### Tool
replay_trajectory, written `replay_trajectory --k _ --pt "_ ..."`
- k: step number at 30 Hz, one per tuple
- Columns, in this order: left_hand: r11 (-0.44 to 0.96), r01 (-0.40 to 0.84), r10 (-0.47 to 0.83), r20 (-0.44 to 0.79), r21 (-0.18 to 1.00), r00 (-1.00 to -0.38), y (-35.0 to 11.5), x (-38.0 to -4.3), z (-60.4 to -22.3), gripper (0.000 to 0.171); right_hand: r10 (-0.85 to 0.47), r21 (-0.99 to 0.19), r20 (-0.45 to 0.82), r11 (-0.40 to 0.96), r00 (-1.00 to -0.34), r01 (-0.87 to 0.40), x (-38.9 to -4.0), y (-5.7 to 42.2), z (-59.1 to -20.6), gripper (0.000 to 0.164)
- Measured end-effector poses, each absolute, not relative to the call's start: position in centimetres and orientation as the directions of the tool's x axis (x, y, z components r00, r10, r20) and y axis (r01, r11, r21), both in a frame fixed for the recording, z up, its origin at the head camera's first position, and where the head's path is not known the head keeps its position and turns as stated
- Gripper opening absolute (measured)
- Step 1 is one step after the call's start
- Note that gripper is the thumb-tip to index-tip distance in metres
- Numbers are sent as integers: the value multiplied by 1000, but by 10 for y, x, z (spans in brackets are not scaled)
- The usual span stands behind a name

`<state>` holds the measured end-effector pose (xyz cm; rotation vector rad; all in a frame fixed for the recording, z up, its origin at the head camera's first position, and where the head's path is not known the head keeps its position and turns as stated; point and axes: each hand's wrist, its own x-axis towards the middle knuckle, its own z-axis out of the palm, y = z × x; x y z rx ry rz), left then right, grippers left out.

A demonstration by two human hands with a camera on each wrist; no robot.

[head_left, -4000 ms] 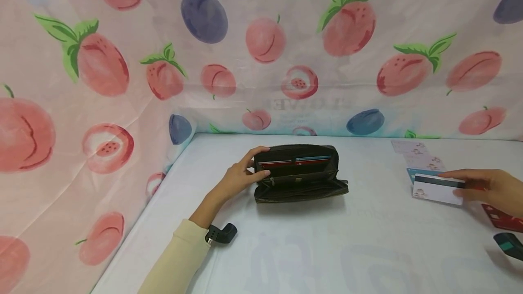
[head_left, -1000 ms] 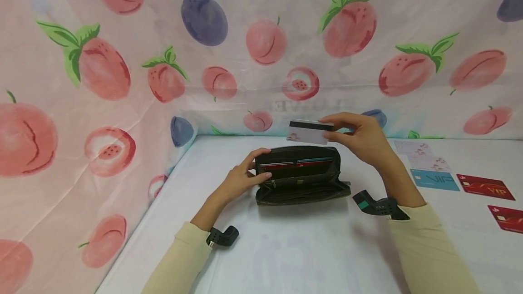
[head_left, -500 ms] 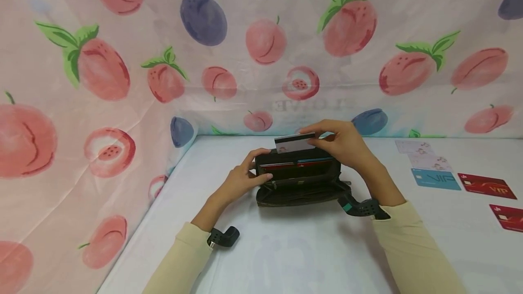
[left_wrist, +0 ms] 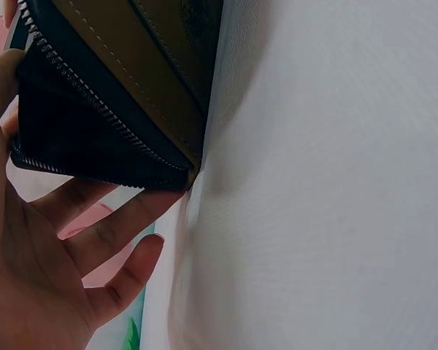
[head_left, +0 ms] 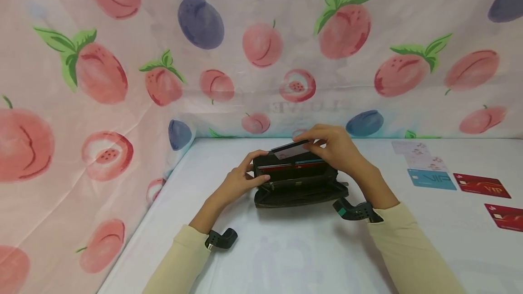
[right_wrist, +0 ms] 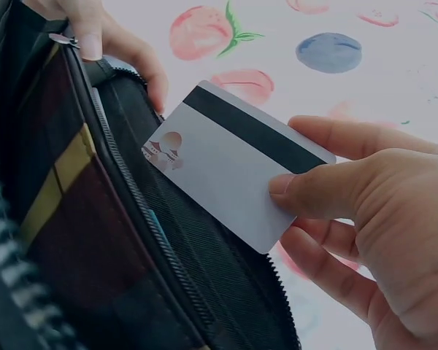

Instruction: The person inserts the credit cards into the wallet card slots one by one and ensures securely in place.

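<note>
A dark zip-around wallet stands unzipped on the white table, with red and blue card edges showing in its slots. My left hand grips the wallet's left end, thumb on the inner divider and fingers behind the back panel. In the left wrist view the zipper teeth and a brown stitched outer panel face the camera. My right hand pinches a white card with a black magnetic stripe between thumb and fingers. The card is tilted, its lower edge at the opening of the wallet's rear part.
On the right lie a blue VIP card, a red VIP card and another red card. Pale printed cards lie behind the blue one. A fruit-patterned curtain hangs along the back and left.
The right hand has picked the white card up from the right side, carried it left over the wallet, then lowered and tilted it at the rear. The left hand keeps its hold.
</note>
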<state>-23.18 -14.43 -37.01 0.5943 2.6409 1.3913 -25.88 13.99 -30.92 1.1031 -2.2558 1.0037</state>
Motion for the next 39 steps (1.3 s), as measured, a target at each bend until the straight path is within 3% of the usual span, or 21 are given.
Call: replay_trajectory --k 7,19,39 --pt "489 283 388 84 825 -918 -145 -232 -370 66 -517 -399 630 424 -579 -813 -257 133 -313 29" --pt "504 265 362 77 822 -929 -145 -234 -372 60 -525 -418 570 477 -632 -773 -254 128 -313 30" --pt "513 238 343 57 825 -938 -146 -233 -371 67 -485 -454 600 448 -636 -770 -254 115 -316 24"
